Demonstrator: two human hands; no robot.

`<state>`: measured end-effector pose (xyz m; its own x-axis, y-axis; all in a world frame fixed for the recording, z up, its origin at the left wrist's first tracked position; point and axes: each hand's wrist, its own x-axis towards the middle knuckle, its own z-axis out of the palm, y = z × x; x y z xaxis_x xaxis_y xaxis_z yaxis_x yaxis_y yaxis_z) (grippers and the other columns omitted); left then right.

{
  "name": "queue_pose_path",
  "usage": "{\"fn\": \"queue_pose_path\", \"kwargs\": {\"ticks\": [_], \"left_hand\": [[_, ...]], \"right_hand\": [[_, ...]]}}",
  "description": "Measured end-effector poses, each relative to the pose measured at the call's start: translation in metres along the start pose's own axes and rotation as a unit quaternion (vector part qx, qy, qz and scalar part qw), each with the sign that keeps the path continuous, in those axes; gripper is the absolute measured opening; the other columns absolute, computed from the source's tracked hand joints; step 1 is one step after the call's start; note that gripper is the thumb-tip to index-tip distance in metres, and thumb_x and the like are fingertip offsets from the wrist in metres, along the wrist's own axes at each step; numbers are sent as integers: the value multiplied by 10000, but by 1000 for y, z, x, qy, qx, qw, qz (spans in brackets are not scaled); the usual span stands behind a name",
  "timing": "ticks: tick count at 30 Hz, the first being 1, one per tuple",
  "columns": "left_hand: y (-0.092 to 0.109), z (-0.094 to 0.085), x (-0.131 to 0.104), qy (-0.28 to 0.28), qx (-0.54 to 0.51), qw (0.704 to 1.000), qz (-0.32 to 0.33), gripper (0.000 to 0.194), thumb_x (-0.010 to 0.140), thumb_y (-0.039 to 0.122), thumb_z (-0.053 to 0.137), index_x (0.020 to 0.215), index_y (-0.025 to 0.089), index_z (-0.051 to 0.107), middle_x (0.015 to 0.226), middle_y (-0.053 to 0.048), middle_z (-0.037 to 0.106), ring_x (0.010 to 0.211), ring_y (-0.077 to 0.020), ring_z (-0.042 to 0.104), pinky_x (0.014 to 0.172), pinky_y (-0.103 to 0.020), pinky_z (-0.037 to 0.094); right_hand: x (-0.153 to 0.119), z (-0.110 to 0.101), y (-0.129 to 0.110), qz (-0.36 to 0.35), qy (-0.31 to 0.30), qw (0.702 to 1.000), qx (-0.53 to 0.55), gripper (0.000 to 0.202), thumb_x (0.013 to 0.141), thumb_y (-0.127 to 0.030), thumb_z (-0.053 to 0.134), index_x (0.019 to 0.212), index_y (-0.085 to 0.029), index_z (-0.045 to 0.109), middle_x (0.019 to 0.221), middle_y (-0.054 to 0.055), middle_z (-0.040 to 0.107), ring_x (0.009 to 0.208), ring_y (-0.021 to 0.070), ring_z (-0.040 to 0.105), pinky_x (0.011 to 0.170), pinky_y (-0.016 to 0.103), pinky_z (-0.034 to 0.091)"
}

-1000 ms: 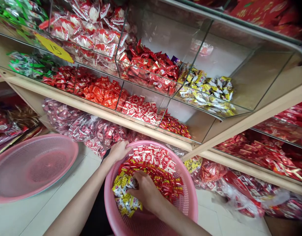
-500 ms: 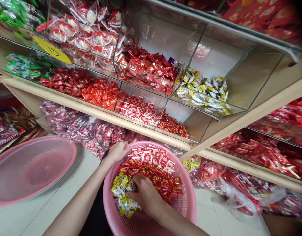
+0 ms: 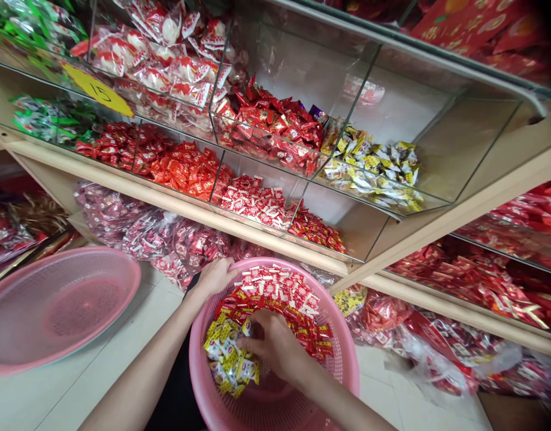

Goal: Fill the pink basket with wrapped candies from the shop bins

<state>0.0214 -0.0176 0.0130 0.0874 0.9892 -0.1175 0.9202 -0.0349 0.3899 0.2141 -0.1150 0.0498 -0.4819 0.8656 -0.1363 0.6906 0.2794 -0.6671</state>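
My left hand [image 3: 215, 276] is closed over the upper left rim of a pink perforated plastic basket [image 3: 347, 353]. Inside the basket, my right hand [image 3: 278, 344] has its fingers curled, with a yellow-and-white wrapped candy [image 3: 247, 326] at the fingertips; the palm side is hidden. More yellow-and-white wrapped candies [image 3: 226, 350] lie just left of this hand. Red candies with yellow lettering [image 3: 318, 335] fill the middle, partly covered by the hand. Red-and-white candies [image 3: 279, 286] lie along the far side.
Another pink basket [image 3: 100, 263] stands on the tiled floor at left. Ahead is a wooden shelf [image 3: 167, 206] with clear bins of wrapped candies and a yellow price tag [image 3: 98, 91]. Bagged candies [image 3: 185, 239] lie beneath it, and more bags [image 3: 437, 347] are at right.
My right hand has shifted slightly right and up, its thumb and fingers coming away from the yellow candies and uncovering more of them. The left hand stays on the rim.
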Motion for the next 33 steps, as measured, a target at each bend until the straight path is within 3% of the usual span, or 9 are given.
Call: {"fn": "queue_pose_path", "kwargs": {"ticks": [6, 15, 21, 25, 33], "left_hand": [[0, 0, 0, 6, 1, 1000, 4, 359, 889, 478, 367, 830, 207, 594, 856, -74, 701, 831, -235, 657, 644, -271, 389], [-5, 2, 2, 5, 4, 1000, 7, 418, 883, 530, 325, 842, 219, 601, 823, -61, 698, 817, -225, 658, 604, -258, 364], [-5, 3, 2, 4, 5, 1000, 5, 338, 876, 472, 377, 847, 220, 600, 846, -63, 697, 827, -230, 655, 629, -261, 383], [-3, 1, 0, 5, 5, 1000, 0, 327, 876, 468, 398, 825, 214, 598, 836, -65, 696, 817, -229, 656, 639, -263, 392], [1, -4, -2, 5, 6, 1000, 0, 340, 890, 468, 380, 835, 208, 591, 833, -61, 697, 838, -223, 661, 631, -258, 383]], "right_hand": [[39, -19, -10, -53, -19, 998, 1, 298, 769, -323, 694, 635, -164, 480, 667, -40, 467, 643, 96, 402, 584, 229, 272], [80, 13, -32, -29, -112, 990, -77, 266, 679, -347, 744, 687, -170, 546, 623, -50, 427, 601, 104, 361, 534, 244, 222], [84, 13, -33, -23, -165, 979, -121, 296, 673, -433, 736, 665, -164, 612, 603, -42, 468, 605, 108, 376, 552, 240, 253], [80, 15, -26, -44, -173, 980, -88, 257, 755, -410, 668, 689, -162, 660, 603, -32, 525, 615, 105, 413, 591, 229, 305], [72, 21, -12, -84, -97, 990, -63, 182, 843, -272, 555, 733, -166, 654, 684, 0, 576, 700, 127, 485, 694, 244, 365]]}}
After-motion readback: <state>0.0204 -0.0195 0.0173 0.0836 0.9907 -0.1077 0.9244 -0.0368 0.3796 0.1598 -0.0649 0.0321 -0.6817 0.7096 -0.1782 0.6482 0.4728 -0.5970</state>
